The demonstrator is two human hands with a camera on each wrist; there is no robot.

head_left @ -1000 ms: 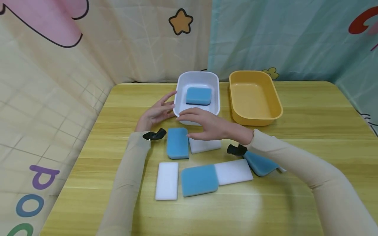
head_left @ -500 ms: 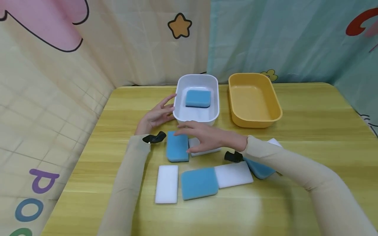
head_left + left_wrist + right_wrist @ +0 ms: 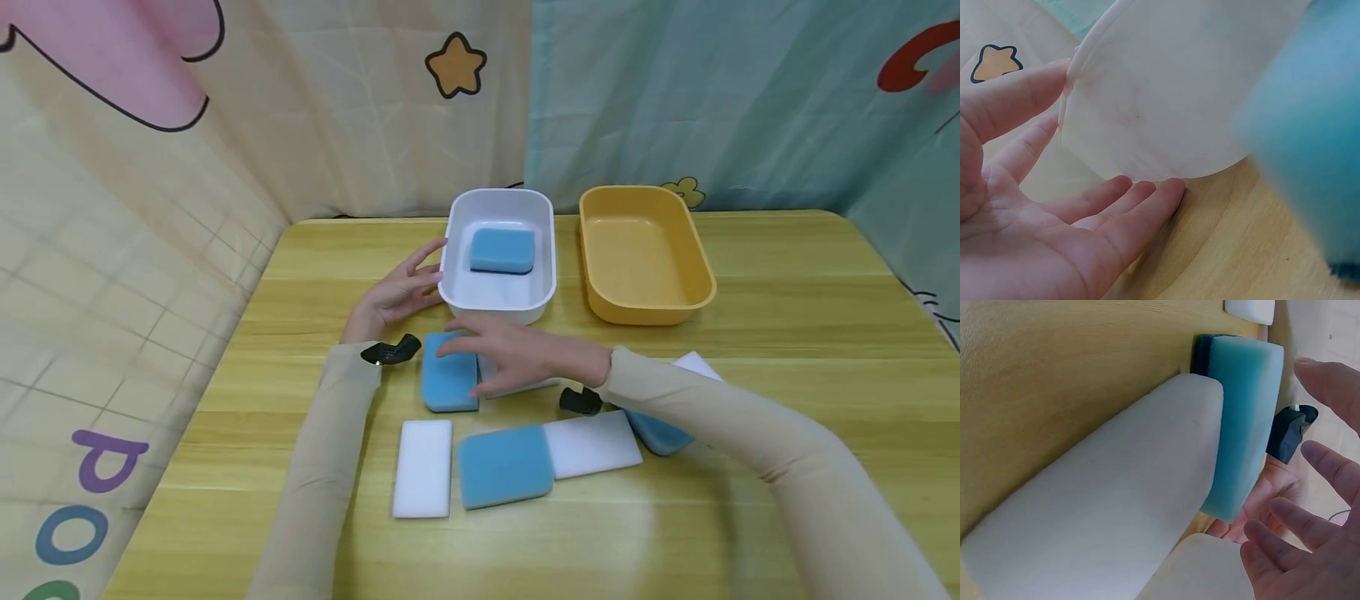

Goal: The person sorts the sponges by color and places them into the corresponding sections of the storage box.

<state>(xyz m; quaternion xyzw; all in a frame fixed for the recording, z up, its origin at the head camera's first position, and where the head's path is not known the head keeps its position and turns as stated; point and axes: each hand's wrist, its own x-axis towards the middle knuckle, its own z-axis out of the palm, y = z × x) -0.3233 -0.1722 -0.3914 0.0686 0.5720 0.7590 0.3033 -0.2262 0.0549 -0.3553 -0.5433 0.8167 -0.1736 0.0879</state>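
My left hand (image 3: pixel 397 298) touches the left side of the white basin (image 3: pixel 498 296), thumb at the rim and fingertips along the lower wall in the left wrist view. Inside that basin lies one blue sponge (image 3: pixel 502 250). Fingers spread, my right hand (image 3: pixel 517 354) hovers in front of the basin, holding nothing. Below its fingertips lies another blue sponge (image 3: pixel 448 387), which has a dark underside (image 3: pixel 1202 356) in the right wrist view. A white sponge (image 3: pixel 1116 481) lies beside that blue one, partly hidden by the right hand in the head view.
A yellow basin (image 3: pixel 647 300) stands right of the white one. Closer to me lie a white sponge (image 3: pixel 422 471), a blue sponge (image 3: pixel 506 468) and another white sponge (image 3: pixel 592 446). Another blue sponge (image 3: pixel 660 435) is partly under the right sleeve. Curtains hang behind the wooden table (image 3: pixel 825 333).
My right hand has moved down from the white basin's front rim, toward me and slightly left, over the blue and white sponges. The left hand stays at the basin.
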